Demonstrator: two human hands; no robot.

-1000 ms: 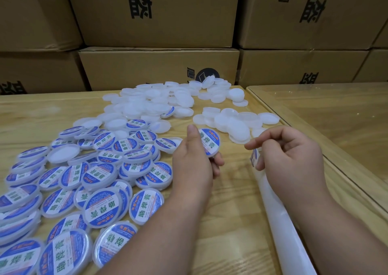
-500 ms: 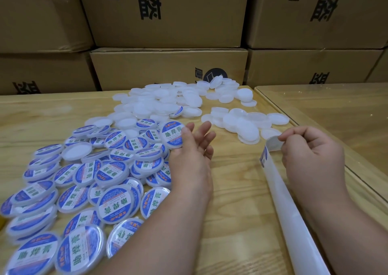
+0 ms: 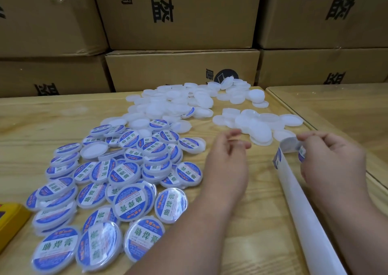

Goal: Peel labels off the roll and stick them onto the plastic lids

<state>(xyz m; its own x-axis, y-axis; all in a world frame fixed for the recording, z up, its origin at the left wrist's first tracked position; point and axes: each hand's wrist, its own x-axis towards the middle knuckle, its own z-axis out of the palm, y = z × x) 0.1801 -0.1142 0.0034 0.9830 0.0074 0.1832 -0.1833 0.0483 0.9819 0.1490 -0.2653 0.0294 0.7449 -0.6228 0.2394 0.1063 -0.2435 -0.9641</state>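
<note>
A heap of white plastic lids bearing blue labels (image 3: 126,176) covers the near left of the wooden table. Plain white lids (image 3: 176,104) lie further back, and a smaller group of bare lids (image 3: 256,123) sits right of centre. My left hand (image 3: 227,161) hovers empty above the table, fingers loose and stretched toward that smaller group. A long white label strip (image 3: 302,207) runs from the bottom right up to my right hand (image 3: 331,161), whose fingertips pinch a blue label (image 3: 301,153) at the strip's curled end.
Stacked cardboard boxes (image 3: 180,71) form a wall along the table's back edge. A second wooden table (image 3: 340,106) adjoins on the right. A yellow box (image 3: 10,218) sits at the left edge.
My left hand dropped the labelled lid onto the pile and then swung right toward the bare lids. My right hand peeled a label up from the strip's end.
</note>
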